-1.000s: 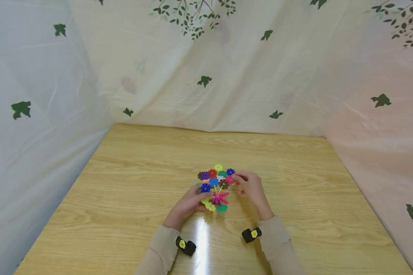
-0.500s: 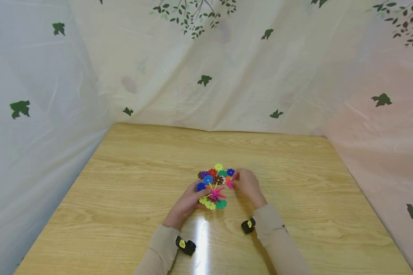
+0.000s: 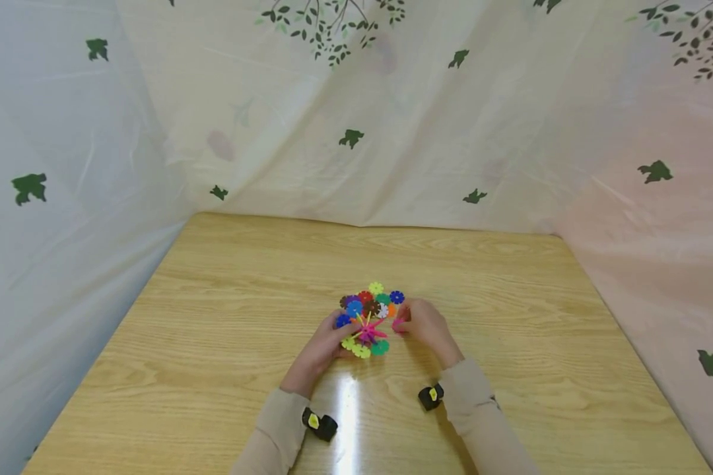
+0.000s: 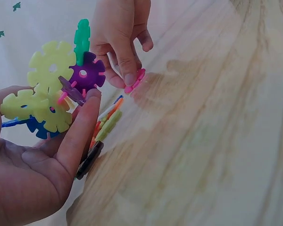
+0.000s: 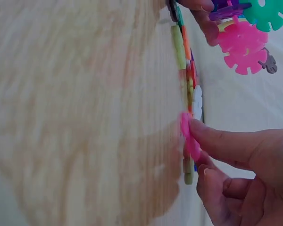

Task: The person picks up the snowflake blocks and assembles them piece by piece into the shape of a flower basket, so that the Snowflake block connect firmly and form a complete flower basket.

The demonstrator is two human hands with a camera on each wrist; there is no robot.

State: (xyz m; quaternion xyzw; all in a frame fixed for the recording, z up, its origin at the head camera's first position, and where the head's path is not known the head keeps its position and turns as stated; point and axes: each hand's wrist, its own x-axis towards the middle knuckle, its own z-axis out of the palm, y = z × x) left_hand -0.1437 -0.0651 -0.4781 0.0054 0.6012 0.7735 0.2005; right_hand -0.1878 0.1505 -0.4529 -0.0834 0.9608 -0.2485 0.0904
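Observation:
In the head view, the left hand [image 3: 322, 346] grips a cluster of joined notched discs [image 3: 367, 332], pink, yellow, green and blue. The left wrist view shows yellow discs [image 4: 52, 67] and a purple disc [image 4: 87, 73] above its palm and fingers. The right hand [image 3: 426, 328] pinches a single pink disc [image 3: 398, 324] between thumb and finger, just right of the cluster and apart from it. Thumb and fingertip meet on that pink disc [image 5: 190, 136] in the right wrist view. Other discs, such as a dark blue one [image 3: 397, 297], lie beyond the hands.
The wooden table [image 3: 541, 316] extends around both hands. Pale cloth [image 3: 416, 132] with leaf and bird prints hangs behind and at both sides. Black wrist devices sit at the left sleeve [image 3: 321, 425] and the right sleeve [image 3: 431, 396].
The right hand has drawn the pink disc slightly down, away from the other discs, exposing an orange one. The left hand's cluster has shifted a little left and up, with its brown disc further left.

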